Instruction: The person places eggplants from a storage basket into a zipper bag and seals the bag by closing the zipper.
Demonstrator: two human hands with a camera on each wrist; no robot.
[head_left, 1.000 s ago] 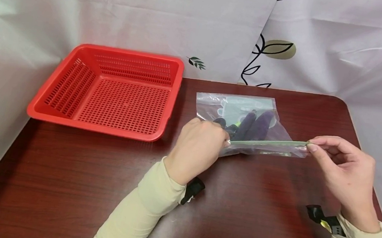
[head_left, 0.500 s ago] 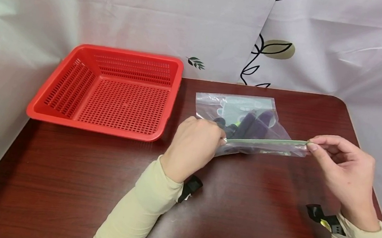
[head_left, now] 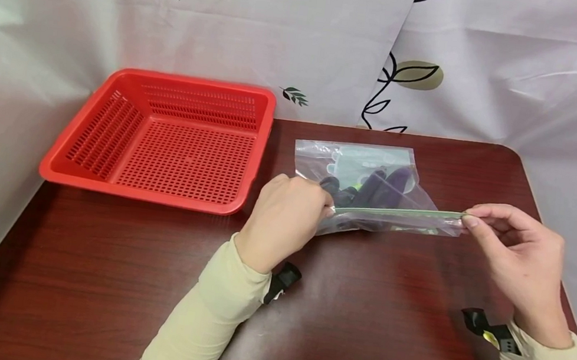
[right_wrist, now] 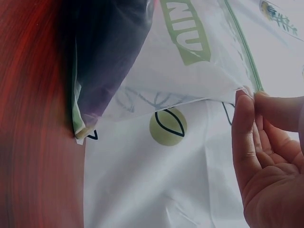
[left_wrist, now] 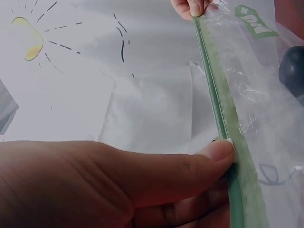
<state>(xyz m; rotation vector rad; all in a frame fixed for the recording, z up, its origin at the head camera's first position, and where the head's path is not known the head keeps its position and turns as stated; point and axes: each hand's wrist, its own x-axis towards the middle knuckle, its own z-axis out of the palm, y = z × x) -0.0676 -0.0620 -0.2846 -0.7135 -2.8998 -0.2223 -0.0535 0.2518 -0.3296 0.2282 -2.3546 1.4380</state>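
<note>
A clear zip bag (head_left: pixel 318 154) with a green zip strip (left_wrist: pixel 211 80) lies towards the back right of the table. Inside it are several long dark purple eggplants (head_left: pixel 393 187), partly hidden by the plastic. My left hand (head_left: pixel 284 221) pinches the strip near its left end; in the left wrist view the thumb presses on a small white slider (left_wrist: pixel 231 142). At the right end of the strip my right hand (head_left: pixel 527 261) pinches the bag's corner between thumb and forefinger. The strip is stretched straight between both hands, its edge raised towards me.
A red perforated basket (head_left: pixel 153 197) stands at the back left of the dark brown table (head_left: pixel 357 324). White patterned cloth (head_left: pixel 221 24) hangs behind the table and along its sides.
My left hand has slid left along the zip strip, leaving a longer stretch of strip visible between the hands. The right hand has stayed nearly in place, holding the corner.
</note>
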